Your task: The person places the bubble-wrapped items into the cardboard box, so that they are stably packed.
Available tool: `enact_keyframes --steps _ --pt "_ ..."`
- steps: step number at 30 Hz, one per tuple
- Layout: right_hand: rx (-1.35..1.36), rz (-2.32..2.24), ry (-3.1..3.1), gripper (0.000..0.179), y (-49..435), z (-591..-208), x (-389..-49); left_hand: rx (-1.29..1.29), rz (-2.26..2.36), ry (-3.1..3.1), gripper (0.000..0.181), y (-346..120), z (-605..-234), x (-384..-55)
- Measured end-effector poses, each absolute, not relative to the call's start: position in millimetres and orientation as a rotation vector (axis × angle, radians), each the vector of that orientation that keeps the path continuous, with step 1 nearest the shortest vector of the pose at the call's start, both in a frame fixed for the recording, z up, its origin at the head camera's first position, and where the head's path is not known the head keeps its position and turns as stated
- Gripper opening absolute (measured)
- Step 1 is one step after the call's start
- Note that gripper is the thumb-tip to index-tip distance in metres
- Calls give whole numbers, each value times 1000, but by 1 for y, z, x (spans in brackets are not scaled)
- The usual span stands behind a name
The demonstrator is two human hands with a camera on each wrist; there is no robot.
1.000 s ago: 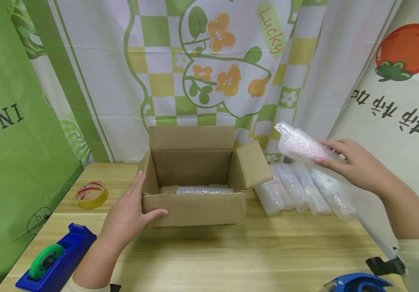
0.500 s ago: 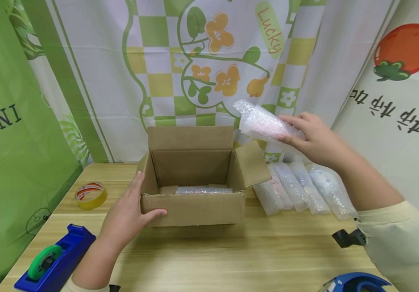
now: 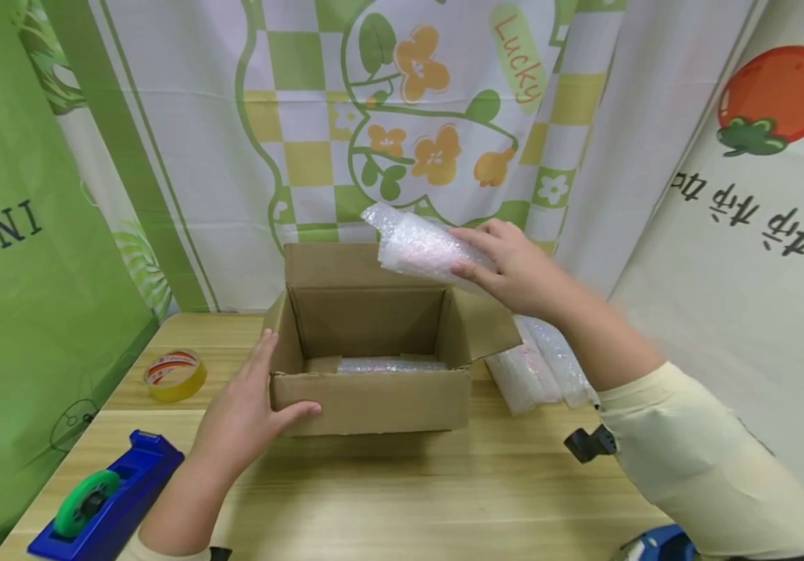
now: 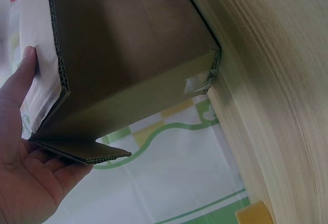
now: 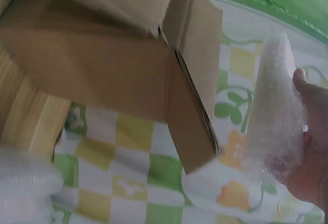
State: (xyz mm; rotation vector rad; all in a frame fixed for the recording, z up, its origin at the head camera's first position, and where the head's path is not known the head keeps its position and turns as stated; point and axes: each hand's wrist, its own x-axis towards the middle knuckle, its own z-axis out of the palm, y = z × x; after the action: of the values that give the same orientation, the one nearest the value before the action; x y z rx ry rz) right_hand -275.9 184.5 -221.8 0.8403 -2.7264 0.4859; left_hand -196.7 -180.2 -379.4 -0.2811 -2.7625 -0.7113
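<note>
An open cardboard box stands on the wooden table with its flaps spread. My left hand holds its front left corner, thumb on the front and fingers along the side; the left wrist view shows those fingers against a flap. Above the box's back right, my right hand grips one end of a bubble-wrapped package, pinkish inside and tilted. The right wrist view shows this package beside a raised flap. Inside the box lies another bubble-wrapped bundle, mostly hidden by the front wall.
More bubble-wrapped packages lie right of the box, partly behind my right arm. Yellow tape and a blue tape dispenser with a green roll are at left. A blue tool is partly visible front right. Curtains hang behind.
My right hand has carried the wrapped package leftward from above the packages on the table to over the box's back right. My left hand has stayed on the box corner.
</note>
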Motion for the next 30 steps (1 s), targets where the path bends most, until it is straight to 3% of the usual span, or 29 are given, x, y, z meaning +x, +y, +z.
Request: enact_keyframes --steps 15,30 --pt "1037 345 -2735 58 130 -268 -286 -284 -709 -2760 120 -180 -380 -197" --pt "1125 258 -2896 55 108 -305 -280 -290 -709 -2750 121 -180 -381 -198"
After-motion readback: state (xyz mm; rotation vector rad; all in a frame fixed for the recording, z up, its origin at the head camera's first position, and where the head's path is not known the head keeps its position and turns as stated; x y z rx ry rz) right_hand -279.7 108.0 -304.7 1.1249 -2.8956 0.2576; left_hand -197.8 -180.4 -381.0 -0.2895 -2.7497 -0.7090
